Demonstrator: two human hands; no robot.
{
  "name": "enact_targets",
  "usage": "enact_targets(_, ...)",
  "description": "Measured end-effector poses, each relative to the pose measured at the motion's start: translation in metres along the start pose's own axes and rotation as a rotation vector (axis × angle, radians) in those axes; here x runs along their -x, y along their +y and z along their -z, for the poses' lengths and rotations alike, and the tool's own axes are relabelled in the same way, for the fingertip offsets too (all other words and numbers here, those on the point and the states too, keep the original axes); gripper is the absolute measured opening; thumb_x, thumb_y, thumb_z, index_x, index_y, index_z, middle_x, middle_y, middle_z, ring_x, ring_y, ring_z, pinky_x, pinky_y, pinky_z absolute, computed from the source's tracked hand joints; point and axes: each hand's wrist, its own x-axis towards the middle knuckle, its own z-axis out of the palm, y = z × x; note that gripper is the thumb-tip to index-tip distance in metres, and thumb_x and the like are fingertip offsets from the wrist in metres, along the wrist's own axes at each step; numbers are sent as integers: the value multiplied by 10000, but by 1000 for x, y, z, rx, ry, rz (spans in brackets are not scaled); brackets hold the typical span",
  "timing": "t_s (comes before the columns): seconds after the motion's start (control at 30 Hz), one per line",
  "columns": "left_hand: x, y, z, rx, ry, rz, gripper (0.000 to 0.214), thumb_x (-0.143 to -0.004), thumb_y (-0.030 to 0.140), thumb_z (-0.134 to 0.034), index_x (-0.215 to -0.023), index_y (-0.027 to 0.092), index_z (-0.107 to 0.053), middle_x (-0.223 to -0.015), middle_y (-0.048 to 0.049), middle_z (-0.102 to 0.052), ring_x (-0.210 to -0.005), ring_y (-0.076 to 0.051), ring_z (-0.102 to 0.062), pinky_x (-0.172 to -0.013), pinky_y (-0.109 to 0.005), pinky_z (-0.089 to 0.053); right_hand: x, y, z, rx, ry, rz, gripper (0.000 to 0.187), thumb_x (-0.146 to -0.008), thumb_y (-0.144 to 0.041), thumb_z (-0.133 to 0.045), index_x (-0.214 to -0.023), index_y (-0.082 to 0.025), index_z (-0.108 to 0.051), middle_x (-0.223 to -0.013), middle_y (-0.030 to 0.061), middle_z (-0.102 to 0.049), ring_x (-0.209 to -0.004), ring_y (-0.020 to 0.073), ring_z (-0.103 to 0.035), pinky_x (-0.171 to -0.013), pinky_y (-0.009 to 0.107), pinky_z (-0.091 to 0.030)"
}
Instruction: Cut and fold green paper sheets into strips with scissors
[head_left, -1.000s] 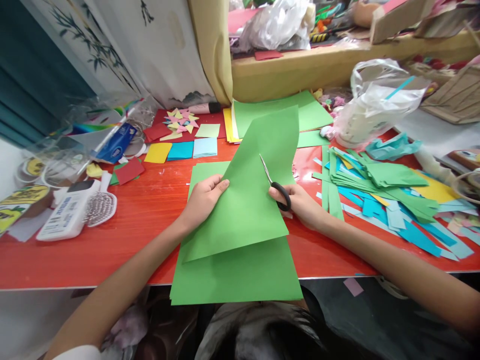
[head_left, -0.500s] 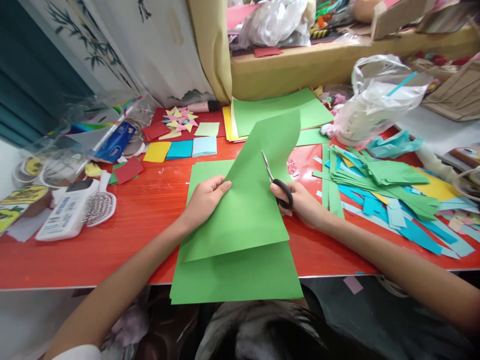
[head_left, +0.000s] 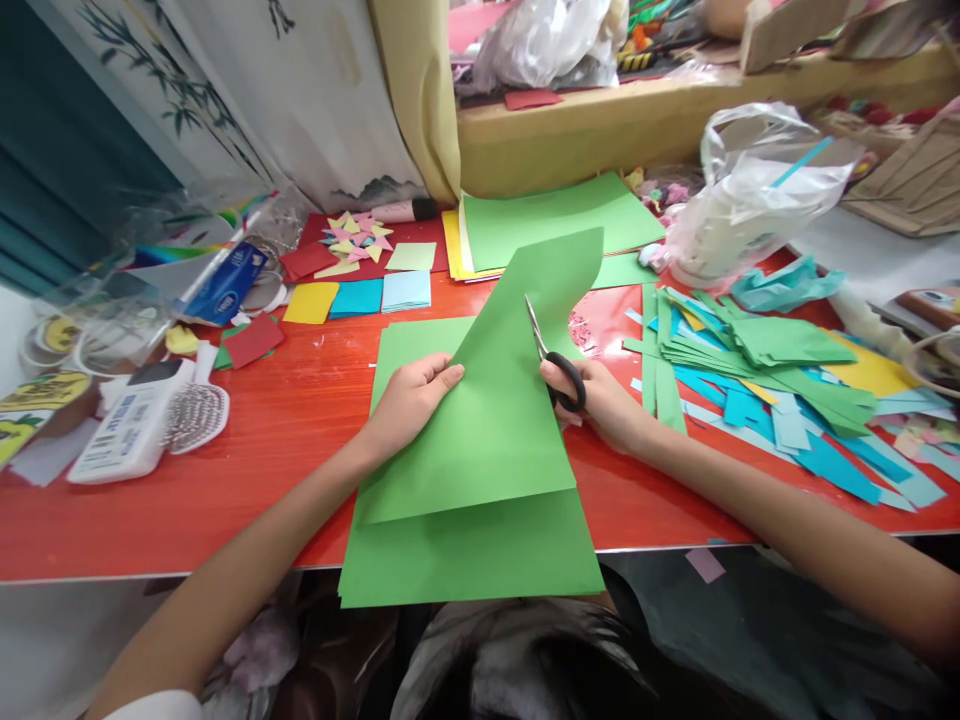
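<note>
My left hand (head_left: 409, 400) pinches the left edge of a raised green paper sheet (head_left: 495, 400), thumb on top. My right hand (head_left: 604, 400) is closed on black-handled scissors (head_left: 553, 357) whose blades point up and away into the sheet's right edge. The held sheet curls upward at its far end. Under it lies another green sheet (head_left: 480, 550) flat on the red table (head_left: 300, 400), overhanging the near edge.
A heap of green, blue and yellow paper strips (head_left: 772, 380) lies right of my right hand. Coloured squares (head_left: 360, 295), paper stars (head_left: 356, 238) and green sheets (head_left: 555, 215) lie farther back. A calculator (head_left: 127, 430) and brush sit left; a plastic bag (head_left: 750, 200) stands back right.
The scissors have advanced a little farther up along the sheet's right edge, and the sheet's far end has narrowed and curled more. My left hand has stayed where it was.
</note>
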Motion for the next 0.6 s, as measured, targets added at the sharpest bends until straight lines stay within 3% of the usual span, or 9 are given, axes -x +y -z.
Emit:
enact_targets(0.17,-1,-1,1,14,-12,23,294,-829,474,-529,-764,188,-551,-680,13,-570,-574,-119,-519,-523,-239,-396,0,-1,-1,-4,9,-5,539,-762,-607,-606,-543,-189,-345,-393,-65,-330,-384,48,-288,-438,233,-214)
enact_targets(0.6,-1,-2,-2,137,-65,79,293,-799,467,-581,-787,174,-581,-701,13,-598,-581,-108,-537,-533,-224,-430,-2,2,1,-53,28,-17,503,-799,-607,-557,-584,-194,-366,-393,-53,-364,-380,67,-337,-430,234,-239)
